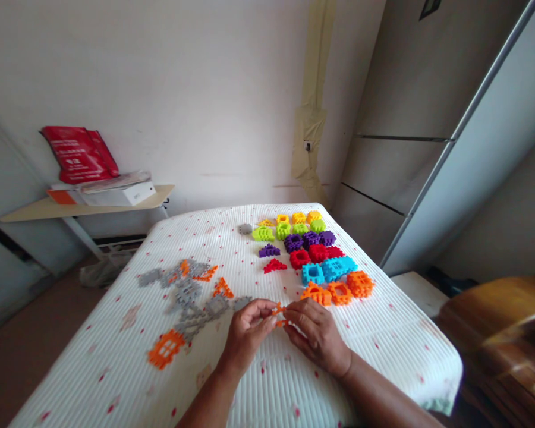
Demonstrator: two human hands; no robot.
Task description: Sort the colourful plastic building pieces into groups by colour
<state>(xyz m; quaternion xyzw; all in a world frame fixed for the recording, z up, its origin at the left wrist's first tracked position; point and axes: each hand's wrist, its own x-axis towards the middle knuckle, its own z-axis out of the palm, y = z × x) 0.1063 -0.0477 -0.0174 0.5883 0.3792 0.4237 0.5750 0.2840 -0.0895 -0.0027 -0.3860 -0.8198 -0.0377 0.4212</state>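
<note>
Between my two hands is an orange plastic building piece [280,310], mostly covered by my fingers. My left hand [252,324] pinches its left side, thumb below and fingers above. On the right side my right hand [314,333] has its fingers closed round it. Whether it is one piece or two I cannot tell. Just beyond my right hand stand stacks of orange pieces [361,285]. To the left lies a loose heap of grey pieces [188,292] mixed with orange ones, among them an orange window piece [166,349] and an orange triangle [223,288].
Blue [340,268], red [300,258], purple [293,242], green [283,230] and yellow pieces [298,217] stand in rows by colour on the quilted cloth [129,362]. A side table [163,193] holds a red bag [78,154]. A wooden chair [499,315] is at right.
</note>
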